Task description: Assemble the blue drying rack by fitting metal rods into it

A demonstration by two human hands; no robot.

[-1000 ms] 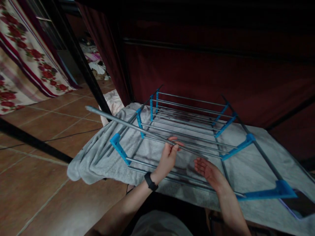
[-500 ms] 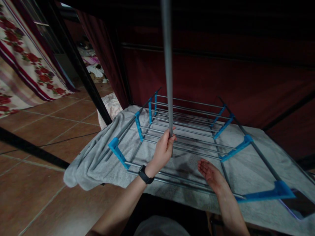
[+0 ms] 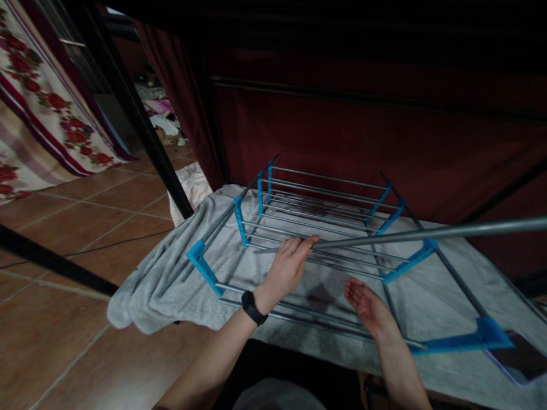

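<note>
My left hand point(image 3: 287, 266), with a dark watch point(image 3: 253, 308) on its wrist, is closed around a grey metal tube point(image 3: 410, 234) near one end. The tube lies nearly level above the rack and runs out past the right edge of the view. Below it, a rack point(image 3: 337, 326) of metal rods and blue plastic brackets rests on a grey blanket. Over the rack's near right part, my right hand point(image 3: 366, 304) is open, palm inward and fingers stretched out, touching nothing that I can see. A blue bracket point(image 3: 464, 337) sits at the rack's near right corner.
A phone point(image 3: 519, 356) lies on the grey blanket point(image 3: 171, 290) at the right. Black metal posts point(image 3: 145, 131) stand at the left, and dark red cloth point(image 3: 342, 142) hangs behind. A floral curtain point(image 3: 55, 108) hangs over the tiled floor point(image 3: 55, 341).
The tube has swung from upright to nearly level, its long end now pointing right. My left hand has turned over with it. My right hand has hardly moved.
</note>
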